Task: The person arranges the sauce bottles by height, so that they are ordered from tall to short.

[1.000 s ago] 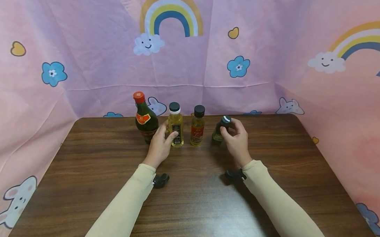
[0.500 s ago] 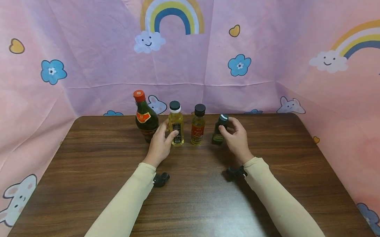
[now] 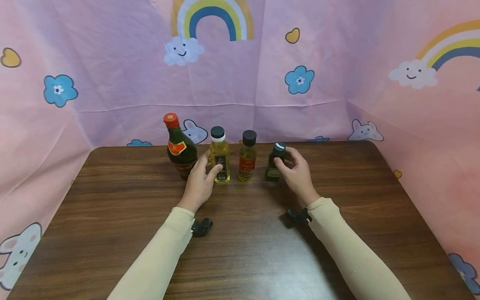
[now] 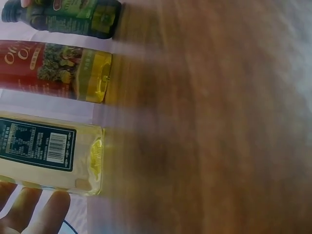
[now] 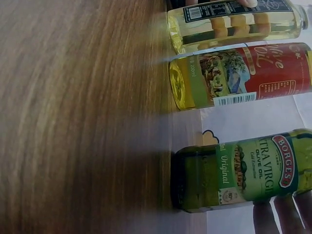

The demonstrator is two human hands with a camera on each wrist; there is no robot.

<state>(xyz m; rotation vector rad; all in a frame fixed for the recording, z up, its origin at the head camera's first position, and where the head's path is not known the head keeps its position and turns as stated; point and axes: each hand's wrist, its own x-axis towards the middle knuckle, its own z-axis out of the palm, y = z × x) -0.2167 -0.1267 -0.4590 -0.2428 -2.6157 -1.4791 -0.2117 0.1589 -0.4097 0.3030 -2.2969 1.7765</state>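
My left hand [image 3: 199, 183] grips a clear bottle of yellow oil [image 3: 221, 157] with a dark cap and black label, thumb across its front. In the right wrist view that hand's fingers show through the clear bottle. My right hand [image 3: 298, 174] holds a small dark green olive oil bottle [image 5: 243, 170] by its upper part, thumb in front and fingers behind. It stands upright on the table. Between the two hands stands a red-labelled olive oil bottle [image 3: 246, 163], untouched. Left of my left hand, a large green bottle with a red cap [image 3: 180, 145] is partly hidden by it.
The four-sided brown wooden table [image 3: 243, 251] reaches a printed pink cloth backdrop [image 3: 323, 45] close behind the row of bottles. Dark wrist devices [image 3: 202, 227] sit at both cuffs, low over the table.
The small green olive oil bottle in my right hand has gone from leaning right to upright. My left hand stays on the clear bottle. The head view has shifted slightly.
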